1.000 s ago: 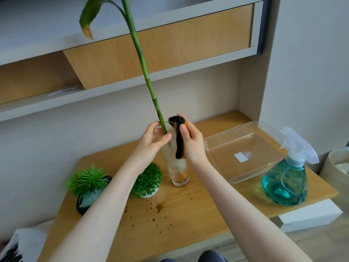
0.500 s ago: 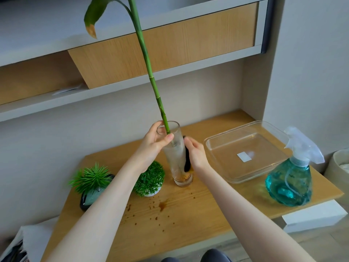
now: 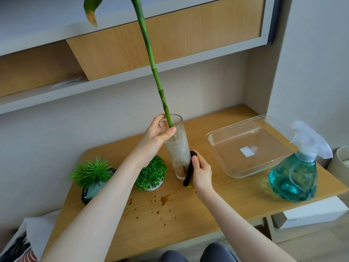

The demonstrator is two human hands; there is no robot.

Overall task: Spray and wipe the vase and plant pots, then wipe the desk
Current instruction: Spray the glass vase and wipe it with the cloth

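A tall clear glass vase (image 3: 177,148) stands on the wooden desk (image 3: 188,210) with a long green stalk (image 3: 151,59) rising out of it. My left hand (image 3: 156,135) grips the vase at its rim. My right hand (image 3: 201,171) holds a black and yellow cloth (image 3: 189,171) pressed against the lower right side of the vase. Left of the vase stand two small plant pots: a round green bush in a white pot (image 3: 151,173) and a spiky plant in a dark pot (image 3: 92,176). A blue spray bottle (image 3: 296,174) stands at the desk's right end.
A clear glass dish (image 3: 224,159) lies between the vase and the spray bottle. Brown spots (image 3: 164,200) mark the desk in front of the pots. A shelf with wooden panels (image 3: 170,38) runs overhead. A pale bin (image 3: 340,163) stands at the far right.
My right hand has slid the cloth down the vase's right side, from the rim to near its base. My left hand has stayed on the rim.
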